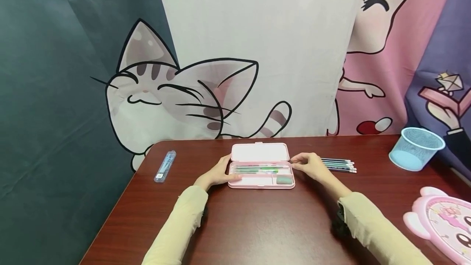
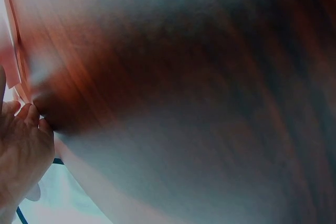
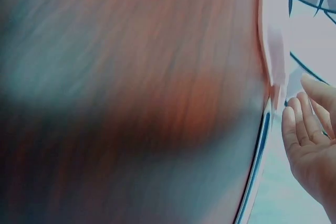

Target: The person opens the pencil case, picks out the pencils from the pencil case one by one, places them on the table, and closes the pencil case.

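Note:
A pink pencil case (image 1: 252, 181) lies on the table with its lid (image 1: 259, 152) raised at the back. Pens or pencils, some with green parts (image 1: 257, 170), lie in its long compartment, and a grey-green block like an eraser (image 1: 284, 180) sits in the front right one. My left hand (image 1: 217, 172) holds the case's left end, thumb over its front part. At the right end is my right hand (image 1: 312, 167), fingers loosely bent with nothing visible between them; whether they touch the case I cannot tell. Several pencils (image 1: 339, 165) lie beyond that hand, partly hidden by it.
On the left lies a slim transparent blue case (image 1: 165, 167). A light blue mesh pen holder (image 1: 416, 149) stands at the back right. A pink clock with an animal shape (image 1: 447, 220) lies at the right front. Printed cloth hangs behind the brown table (image 1: 265, 220).

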`<state>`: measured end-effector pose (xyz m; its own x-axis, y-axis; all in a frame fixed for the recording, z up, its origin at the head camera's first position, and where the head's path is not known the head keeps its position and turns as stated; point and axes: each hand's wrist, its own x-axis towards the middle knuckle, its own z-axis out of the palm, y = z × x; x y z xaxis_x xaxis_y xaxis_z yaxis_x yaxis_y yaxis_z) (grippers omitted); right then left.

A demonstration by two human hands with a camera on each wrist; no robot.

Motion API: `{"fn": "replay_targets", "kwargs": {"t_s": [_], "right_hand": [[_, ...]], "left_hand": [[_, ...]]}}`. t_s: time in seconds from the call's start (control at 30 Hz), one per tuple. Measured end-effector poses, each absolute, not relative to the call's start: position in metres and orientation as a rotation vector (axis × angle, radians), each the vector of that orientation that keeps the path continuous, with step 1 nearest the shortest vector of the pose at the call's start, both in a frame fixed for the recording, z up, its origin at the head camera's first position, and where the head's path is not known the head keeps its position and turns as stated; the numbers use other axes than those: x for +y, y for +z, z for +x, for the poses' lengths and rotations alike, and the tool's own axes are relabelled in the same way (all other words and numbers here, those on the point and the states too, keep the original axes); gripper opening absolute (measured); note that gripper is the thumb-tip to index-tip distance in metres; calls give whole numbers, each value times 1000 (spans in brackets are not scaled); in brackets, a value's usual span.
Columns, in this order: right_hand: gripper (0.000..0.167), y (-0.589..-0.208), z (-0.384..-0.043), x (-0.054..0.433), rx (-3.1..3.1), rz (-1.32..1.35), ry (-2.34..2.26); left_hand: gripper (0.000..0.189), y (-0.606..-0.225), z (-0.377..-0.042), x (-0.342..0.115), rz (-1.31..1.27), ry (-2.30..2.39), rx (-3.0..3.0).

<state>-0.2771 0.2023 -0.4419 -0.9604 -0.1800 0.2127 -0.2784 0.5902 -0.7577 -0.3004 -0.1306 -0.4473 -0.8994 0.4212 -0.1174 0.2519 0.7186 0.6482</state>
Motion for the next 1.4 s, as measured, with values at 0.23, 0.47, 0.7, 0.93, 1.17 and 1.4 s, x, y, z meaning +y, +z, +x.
{"fn": "replay_targets", "kwargs": {"t_s": [0.23, 0.47, 0.7, 0.93, 1.17, 1.4], "right_hand": [[12, -438, -282, 183, -2739, 529, 1233], [14, -436, -285, 169, -2837, 716, 993], [14, -439, -282, 168, -2859, 711, 973], [15, -441, -280, 182, -2773, 594, 1197], [18, -437, -275, 204, -2706, 519, 1351], [23, -429, -266, 232, -2668, 486, 1407]], "left_hand": [[94, -448, -300, -130, 550, 955, 2676], [93, -450, -302, -130, 543, 943, 2686], [93, -452, -301, -129, 565, 950, 2688], [94, -449, -298, -128, 557, 958, 2682], [93, -446, -297, -127, 533, 944, 2686], [95, -447, -300, -131, 522, 930, 2687]]}}
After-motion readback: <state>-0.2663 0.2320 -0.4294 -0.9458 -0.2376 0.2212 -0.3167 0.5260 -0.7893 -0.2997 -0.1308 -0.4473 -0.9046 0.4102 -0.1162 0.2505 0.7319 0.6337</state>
